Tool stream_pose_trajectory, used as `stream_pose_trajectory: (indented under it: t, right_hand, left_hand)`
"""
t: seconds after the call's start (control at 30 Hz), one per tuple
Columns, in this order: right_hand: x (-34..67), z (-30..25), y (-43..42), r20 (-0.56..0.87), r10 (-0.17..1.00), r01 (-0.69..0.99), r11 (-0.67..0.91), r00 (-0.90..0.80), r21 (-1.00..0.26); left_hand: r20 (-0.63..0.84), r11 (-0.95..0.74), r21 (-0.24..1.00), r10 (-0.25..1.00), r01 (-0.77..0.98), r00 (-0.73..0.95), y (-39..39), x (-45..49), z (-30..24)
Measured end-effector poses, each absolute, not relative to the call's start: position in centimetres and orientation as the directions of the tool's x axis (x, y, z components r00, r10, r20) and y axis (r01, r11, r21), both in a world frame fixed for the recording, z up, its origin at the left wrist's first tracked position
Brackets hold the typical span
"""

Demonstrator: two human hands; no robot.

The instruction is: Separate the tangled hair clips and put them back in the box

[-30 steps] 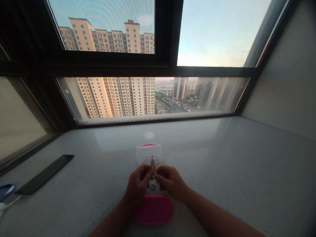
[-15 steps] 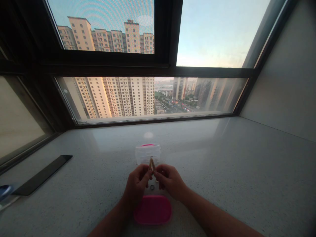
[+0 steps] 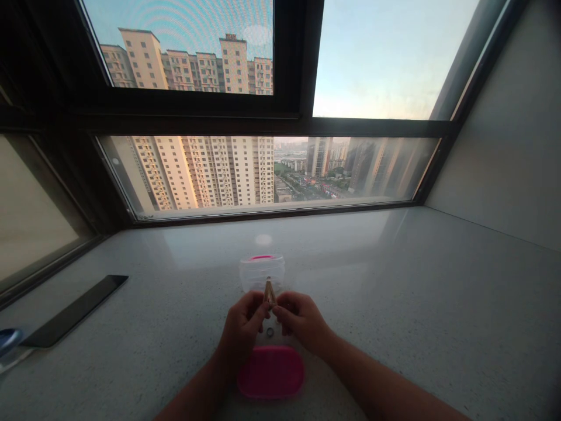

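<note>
Between my two hands stands a small tan wooden clothespin [image 3: 269, 290], its two legs meeting at the top in a narrow peak. My left hand [image 3: 244, 320] pinches its left leg between thumb and fingers. On the other side, my right hand [image 3: 303, 318] grips the right leg the same way. The fingers hide its lower ends. Below, on the counter, lies a small dark metal ring [image 3: 270, 332], too small to make out exactly. Nearer to me is a pink oval lid [image 3: 270, 373]. Just beyond my hands sits a clear plastic container [image 3: 252, 272] with some pink at its far rim.
A dark flat slab [image 3: 76, 310], perhaps a phone or tablet, rests on the speckled counter [image 3: 394, 304] at left. Beside it is a blue round object [image 3: 9, 340] cut off by the view's edge. A dark window frame [image 3: 280, 126] closes off the back.
The clothespin's two legs have drawn closer together, so the gap between them is narrower. Both hands have stayed in nearly the same place.
</note>
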State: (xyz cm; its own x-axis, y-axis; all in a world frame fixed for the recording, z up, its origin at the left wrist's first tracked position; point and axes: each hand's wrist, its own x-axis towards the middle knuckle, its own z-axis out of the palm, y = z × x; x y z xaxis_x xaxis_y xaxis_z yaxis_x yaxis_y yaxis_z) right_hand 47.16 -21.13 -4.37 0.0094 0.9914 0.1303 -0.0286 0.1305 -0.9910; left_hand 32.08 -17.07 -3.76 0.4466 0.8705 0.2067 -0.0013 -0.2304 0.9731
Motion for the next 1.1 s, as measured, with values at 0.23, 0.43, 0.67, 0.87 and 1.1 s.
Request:
stream_pose_trajectory:
  t: [0.23, 0.43, 0.67, 0.87, 1.1]
  right_hand:
    - [47.26, -4.59, -20.97, 0.136, 0.99, -0.037, 0.137, 0.048, -0.99]
    - [47.42, -4.98, -20.81, 0.15, 0.985, -0.019, 0.152, 0.079, -0.988]
    - [47.33, -4.85, -21.02, 0.14, 0.99, -0.048, 0.141, 0.033, -0.989]
    - [47.31, -4.73, -21.08, 0.135, 0.991, -0.054, 0.136, 0.024, -0.989]
    - [47.33, -4.57, -21.16, 0.135, 0.99, -0.058, 0.137, 0.031, -0.989]
  left_hand:
    - [0.207, -0.234, 0.972, 0.868, 0.004, 0.451, -17.15, 32.05, -3.73]
    - [0.203, -0.235, 0.972, 0.868, 0.014, 0.452, -17.06, 31.99, -3.83]
    - [0.206, -0.232, 0.973, 0.867, 0.001, 0.454, -17.07, 32.02, -3.87]
    - [0.209, -0.239, 0.971, 0.867, 0.011, 0.452, -17.14, 32.02, -3.84]
    - [0.203, -0.224, 0.974, 0.873, -0.005, 0.444, -17.07, 32.08, -3.87]
